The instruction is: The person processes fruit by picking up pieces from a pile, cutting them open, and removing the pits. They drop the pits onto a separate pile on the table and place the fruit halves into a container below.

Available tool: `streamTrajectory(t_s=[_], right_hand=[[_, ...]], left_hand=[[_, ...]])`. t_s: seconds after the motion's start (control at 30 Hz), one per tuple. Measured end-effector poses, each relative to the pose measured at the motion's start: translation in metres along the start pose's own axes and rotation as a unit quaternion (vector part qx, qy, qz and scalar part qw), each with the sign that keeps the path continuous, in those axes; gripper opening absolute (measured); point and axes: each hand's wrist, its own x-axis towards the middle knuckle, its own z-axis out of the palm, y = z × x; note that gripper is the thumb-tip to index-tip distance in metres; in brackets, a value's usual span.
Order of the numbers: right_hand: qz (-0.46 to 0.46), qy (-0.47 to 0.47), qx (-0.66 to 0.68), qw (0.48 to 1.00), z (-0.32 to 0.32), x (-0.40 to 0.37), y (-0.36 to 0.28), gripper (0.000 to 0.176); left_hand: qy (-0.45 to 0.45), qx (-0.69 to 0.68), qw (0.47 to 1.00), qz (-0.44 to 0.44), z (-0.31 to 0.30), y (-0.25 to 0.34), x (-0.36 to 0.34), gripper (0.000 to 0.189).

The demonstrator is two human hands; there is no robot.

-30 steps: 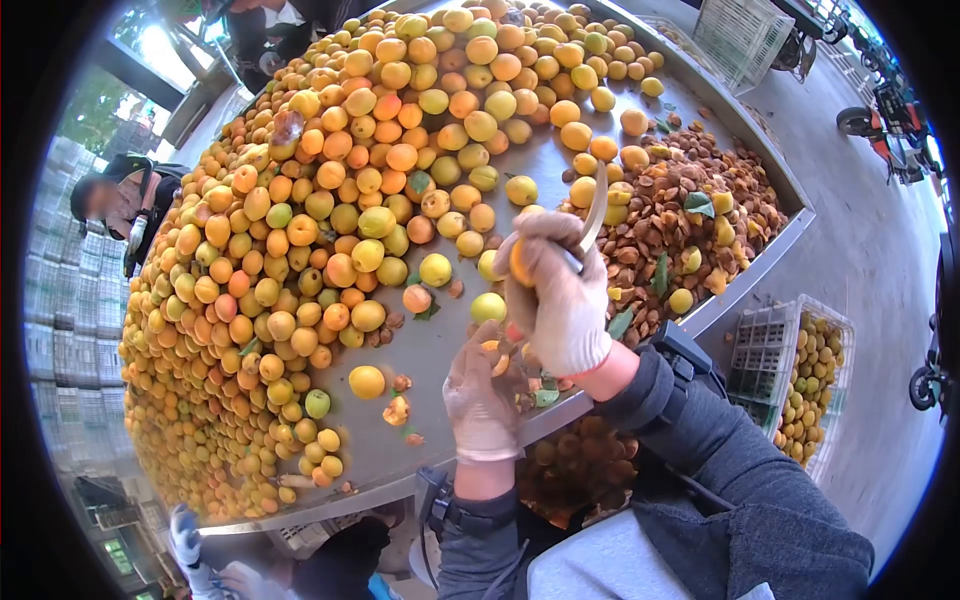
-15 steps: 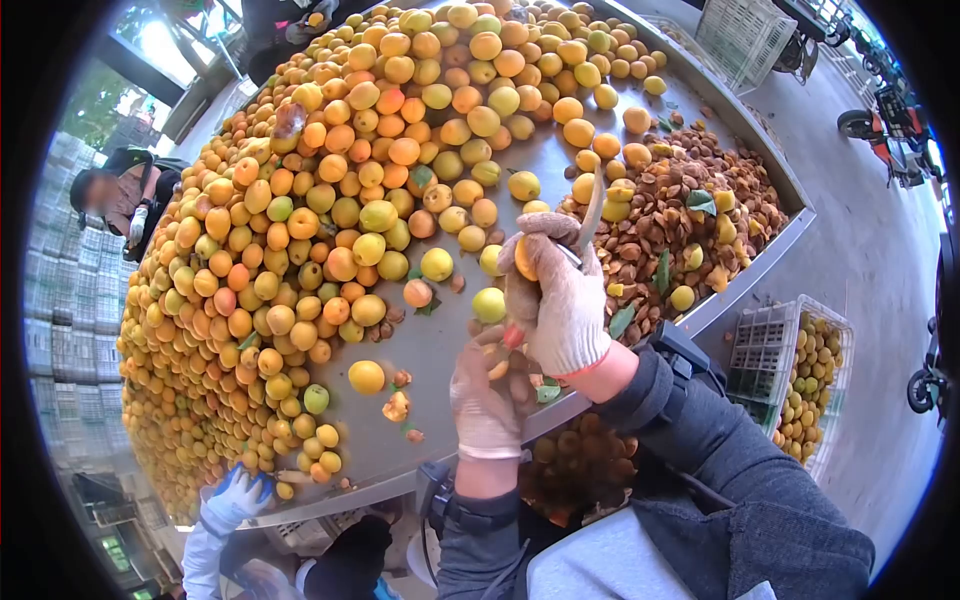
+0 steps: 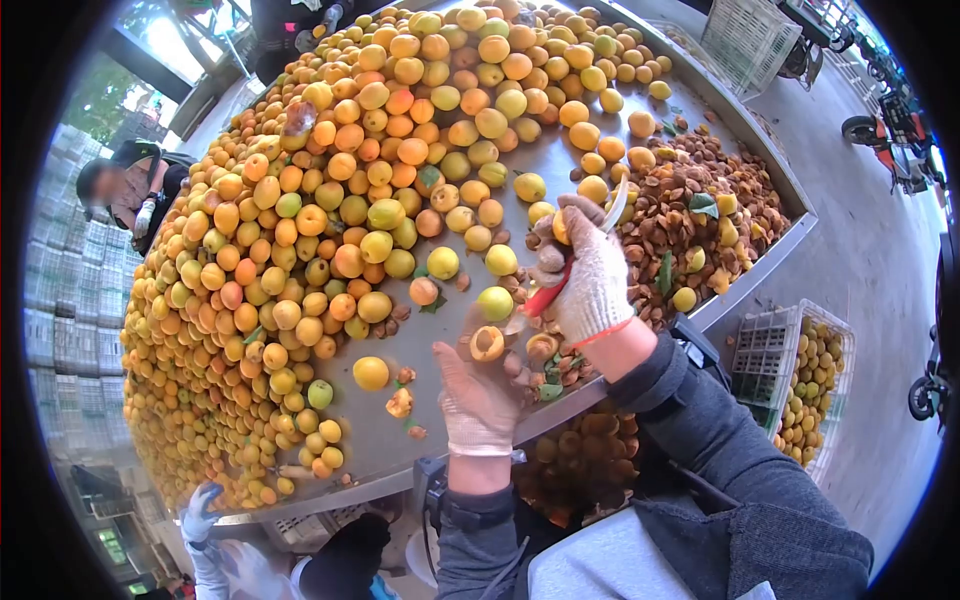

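In my right hand (image 3: 590,275), gloved and closed, is a knife with a red handle (image 3: 545,295); its curved blade (image 3: 619,203) points up and away. A piece of orange fruit (image 3: 561,228) shows among those same fingers. My left hand (image 3: 478,400), gloved, is open with the thumb spread wide. An apricot half (image 3: 487,343) with a hollow centre overlaps its fingers, which are partly blurred. Another cut apricot (image 3: 542,347) sits just right of them, below the right hand. A whole yellow-green apricot (image 3: 494,303) lies on the metal table (image 3: 400,452) beyond my left fingers.
A large heap of apricots (image 3: 300,240) covers the table's left and far side. Brown pits (image 3: 740,180) are piled at right. A crate of apricots (image 3: 770,365) stands beyond the right edge. A co-worker's gloved hand (image 3: 200,515) is at lower left; another person (image 3: 135,195) is behind the heap.
My left hand has opened, its thumb swinging out, and the cut apricot halves now show. My right hand has shifted slightly right with the knife, apart from the left. The co-worker's hand has lifted off the fruit.
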Motion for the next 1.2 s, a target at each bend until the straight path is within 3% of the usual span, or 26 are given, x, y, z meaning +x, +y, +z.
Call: streamTrajectory(t_s=[0.07,0.1,0.17,0.2,0.23,0.3,0.37,0.6,0.7,0.77,0.87,0.93,0.97,1.0,1.07,1.1,1.17,1.2], right_hand=[[-0.014,-0.026,-0.028,0.999,0.004,-0.009,-0.014,0.013],[0.026,-0.073,-0.128,0.989,0.005,-0.014,-0.02,0.013],[0.118,-0.171,-0.32,0.924,0.006,-0.025,-0.033,0.021],[0.143,-0.232,-0.421,0.865,0.008,-0.031,-0.038,0.025],[0.106,-0.28,-0.461,0.836,0.004,-0.034,-0.03,0.028],[0.03,-0.357,-0.53,0.769,-0.006,-0.04,-0.009,0.033],[-0.037,-0.387,-0.623,0.679,-0.009,-0.046,-0.002,0.037],[-0.127,-0.396,-0.644,0.643,-0.015,-0.061,0.006,0.035],[-0.137,-0.392,-0.629,0.658,-0.016,-0.065,0.003,0.031],[-0.056,-0.407,-0.596,0.69,-0.016,-0.059,-0.003,0.03],[-0.038,-0.404,-0.601,0.689,-0.011,-0.064,-0.01,0.025],[-0.047,-0.344,-0.552,0.758,-0.014,-0.057,-0.016,0.023],[-0.105,-0.304,-0.603,0.73,-0.015,-0.05,-0.021,0.021],[-0.099,-0.242,-0.667,0.697,-0.006,-0.048,-0.032,0.022],[-0.251,-0.164,-0.721,0.624,-0.014,-0.041,-0.034,0.025],[-0.252,-0.163,-0.722,0.624,-0.014,-0.043,-0.035,0.025],[-0.072,-0.265,-0.574,0.771,-0.013,-0.051,-0.036,0.029],[-0.116,-0.338,-0.558,0.749,-0.016,-0.058,-0.034,0.03]], left_hand=[[-0.015,0.016,1.0,0.017,-0.014,0.004,0.003,0.06],[-0.029,0.032,0.999,0.033,-0.018,0.006,0.004,0.062],[-0.023,0.084,0.994,0.06,-0.022,0.009,0.002,0.061],[-0.016,0.139,0.987,0.084,-0.021,0.011,0.0,0.059],[-0.016,0.138,0.987,0.085,-0.018,0.01,-0.002,0.059],[-0.003,0.286,0.935,0.209,-0.008,0.006,-0.008,0.051],[0.02,0.257,0.947,0.19,-0.009,0.01,-0.012,0.046],[0.084,0.199,0.963,0.159,-0.003,0.012,-0.022,0.04],[0.06,0.202,0.965,0.153,-0.008,0.012,-0.023,0.041],[0.052,0.204,0.965,0.158,-0.007,0.012,-0.022,0.041],[0.041,0.2,0.959,0.195,-0.022,0.011,-0.015,0.041],[0.039,0.196,0.954,0.223,-0.029,0.015,-0.016,0.041],[0.028,0.166,0.964,0.207,-0.03,0.018,-0.018,0.041],[0.017,0.135,0.972,0.191,-0.03,0.019,-0.02,0.042],[0.025,0.14,0.97,0.197,-0.03,0.016,-0.018,0.043],[0.061,0.128,0.971,0.195,-0.028,0.016,-0.019,0.042],[0.097,0.116,0.969,0.194,-0.02,0.013,-0.022,0.042],[0.083,0.103,0.977,0.165,-0.012,0.009,-0.023,0.048]])
